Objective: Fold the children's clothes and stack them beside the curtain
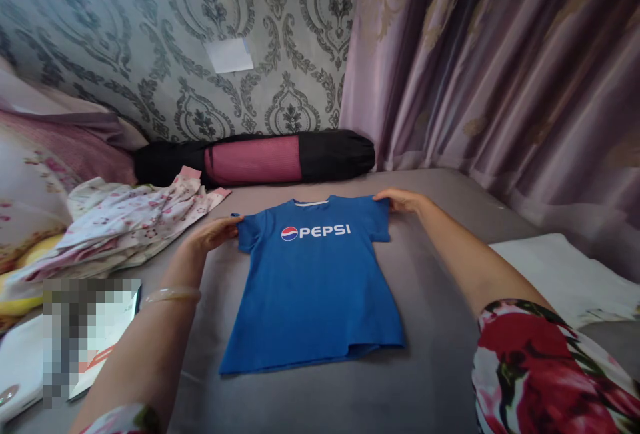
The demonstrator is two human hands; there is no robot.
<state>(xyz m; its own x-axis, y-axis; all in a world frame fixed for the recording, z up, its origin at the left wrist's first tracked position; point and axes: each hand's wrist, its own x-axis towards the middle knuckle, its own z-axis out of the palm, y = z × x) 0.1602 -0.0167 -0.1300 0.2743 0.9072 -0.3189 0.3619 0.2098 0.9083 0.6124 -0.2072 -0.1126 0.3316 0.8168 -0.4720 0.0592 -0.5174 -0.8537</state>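
A blue T-shirt (pixel 315 287) with a white PEPSI print lies spread front side up on the grey bed sheet (pixel 435 354), its neck pointing away from me. My left hand (pixel 217 233) pinches the left sleeve near the shoulder. At the opposite shoulder, my right hand (pixel 400 201) has its fingers closed on the top edge of the right sleeve. Both arms reach forward along the shirt's sides. The lower right corner of the hem is slightly rumpled.
Patterned light clothes (pixel 135 221) are heaped at the left, above a partly blurred tablet-like thing (pixel 113 334). A black and pink rolled bag (pixel 255 159) lies along the wall. White folded cloth (pixel 560 274) rests at the right, near purple curtains (pixel 450 74).
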